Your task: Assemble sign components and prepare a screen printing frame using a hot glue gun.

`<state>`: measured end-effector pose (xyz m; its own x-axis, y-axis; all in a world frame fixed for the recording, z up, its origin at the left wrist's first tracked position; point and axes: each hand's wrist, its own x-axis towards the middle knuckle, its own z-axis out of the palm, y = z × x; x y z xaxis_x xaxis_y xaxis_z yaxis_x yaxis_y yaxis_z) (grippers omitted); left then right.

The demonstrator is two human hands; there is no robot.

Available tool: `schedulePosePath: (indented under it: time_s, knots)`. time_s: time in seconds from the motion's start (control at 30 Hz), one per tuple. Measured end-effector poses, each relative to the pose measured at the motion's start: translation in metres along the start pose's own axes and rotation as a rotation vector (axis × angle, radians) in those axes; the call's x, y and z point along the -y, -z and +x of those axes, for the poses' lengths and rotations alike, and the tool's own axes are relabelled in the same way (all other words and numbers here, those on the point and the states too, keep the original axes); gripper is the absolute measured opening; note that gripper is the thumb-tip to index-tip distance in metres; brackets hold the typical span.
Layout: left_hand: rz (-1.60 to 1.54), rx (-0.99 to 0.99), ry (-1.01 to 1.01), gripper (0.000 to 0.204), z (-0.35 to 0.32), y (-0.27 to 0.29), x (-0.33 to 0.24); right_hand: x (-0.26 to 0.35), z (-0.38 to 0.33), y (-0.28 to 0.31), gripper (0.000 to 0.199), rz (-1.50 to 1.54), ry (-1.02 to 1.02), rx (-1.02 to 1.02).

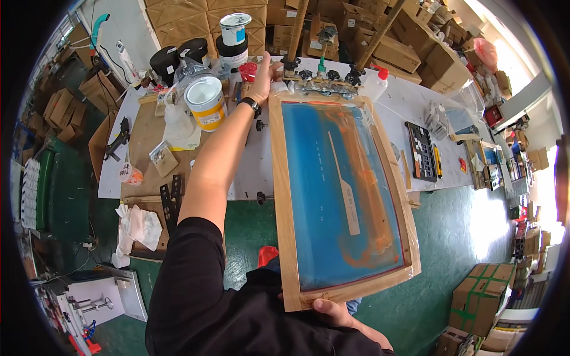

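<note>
At the far left of my view crumpled rags lie at the counter's near edge, and further in stands a yellow-banded paint can with a white lid. My left hand reaches past it, its grip curled loosely at the far left corner of the wooden screen frame, by the clamp hinges. The frame, its blue mesh smeared orange, tilts toward me, and my right hand pinches its near edge from beneath.
</note>
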<state>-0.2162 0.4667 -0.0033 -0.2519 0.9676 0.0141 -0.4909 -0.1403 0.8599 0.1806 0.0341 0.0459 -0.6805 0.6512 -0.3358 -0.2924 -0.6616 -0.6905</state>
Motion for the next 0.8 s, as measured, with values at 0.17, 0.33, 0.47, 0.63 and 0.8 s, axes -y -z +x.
schedulePosePath:
  time_s: [0.17,0.33,0.47,0.63,0.8]
  knots:
    - [0.015,0.003,-0.043,0.088,-0.003,-0.004,0.0,-0.003,0.0,0.003,0.086,-0.014,0.018,-0.002]
    - [0.02,0.029,-0.023,0.086,0.0,0.004,0.002,-0.003,-0.001,0.005,0.085,-0.026,0.014,0.01]
    - [0.003,0.02,0.006,0.081,0.007,0.006,-0.004,-0.005,0.001,0.011,0.083,-0.043,0.011,0.033]
    - [0.091,-0.133,-0.244,0.068,-0.025,-0.013,-0.023,-0.008,0.001,0.017,0.078,-0.083,0.003,0.055]
    - [0.406,-0.192,-0.485,0.036,-0.108,-0.037,-0.06,-0.011,0.001,0.025,0.07,-0.148,0.026,-0.023]
